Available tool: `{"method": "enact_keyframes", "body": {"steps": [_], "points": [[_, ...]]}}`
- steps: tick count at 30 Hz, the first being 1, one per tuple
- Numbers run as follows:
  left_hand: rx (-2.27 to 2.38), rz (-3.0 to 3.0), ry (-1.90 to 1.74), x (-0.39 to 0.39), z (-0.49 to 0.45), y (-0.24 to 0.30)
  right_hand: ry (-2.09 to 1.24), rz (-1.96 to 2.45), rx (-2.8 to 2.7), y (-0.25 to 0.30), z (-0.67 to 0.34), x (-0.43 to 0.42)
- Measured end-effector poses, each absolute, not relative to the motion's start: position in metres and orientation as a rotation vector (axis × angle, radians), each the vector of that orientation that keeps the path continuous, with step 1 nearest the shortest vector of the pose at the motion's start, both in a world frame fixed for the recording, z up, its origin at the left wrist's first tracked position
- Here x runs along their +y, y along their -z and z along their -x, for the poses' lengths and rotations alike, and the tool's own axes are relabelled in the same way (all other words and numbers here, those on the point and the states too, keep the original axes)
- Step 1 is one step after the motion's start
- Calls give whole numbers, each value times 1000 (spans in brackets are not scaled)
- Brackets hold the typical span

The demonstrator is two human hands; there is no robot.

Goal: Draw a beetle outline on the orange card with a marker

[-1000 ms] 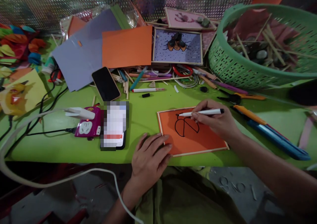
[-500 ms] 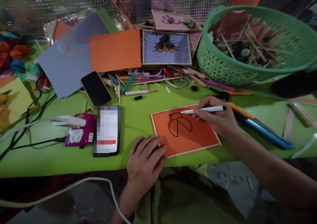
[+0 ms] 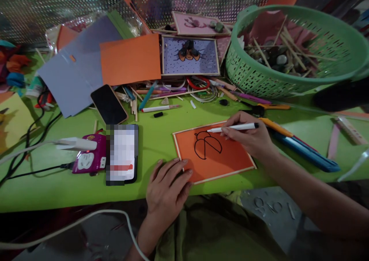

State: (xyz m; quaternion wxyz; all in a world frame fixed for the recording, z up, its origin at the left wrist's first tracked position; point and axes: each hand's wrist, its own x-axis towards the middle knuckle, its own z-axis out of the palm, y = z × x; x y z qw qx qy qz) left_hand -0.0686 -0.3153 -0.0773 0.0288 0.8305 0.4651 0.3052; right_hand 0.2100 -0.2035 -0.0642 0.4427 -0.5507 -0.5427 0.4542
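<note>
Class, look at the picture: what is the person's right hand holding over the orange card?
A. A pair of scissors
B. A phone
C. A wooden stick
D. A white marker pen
D: the right hand grips a white marker pen with its tip on the black outline drawn on the orange card.

Matt orange card, glossy plastic marker, perforated plastic basket.
</note>
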Motion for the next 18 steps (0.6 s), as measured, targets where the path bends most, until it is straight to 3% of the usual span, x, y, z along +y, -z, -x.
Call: {"method": "enact_keyframes", "body": {"steps": [18], "points": [[1424,-2579,-948,-314,68,77,-1105,1387,-1350,64,-208,-204]]}}
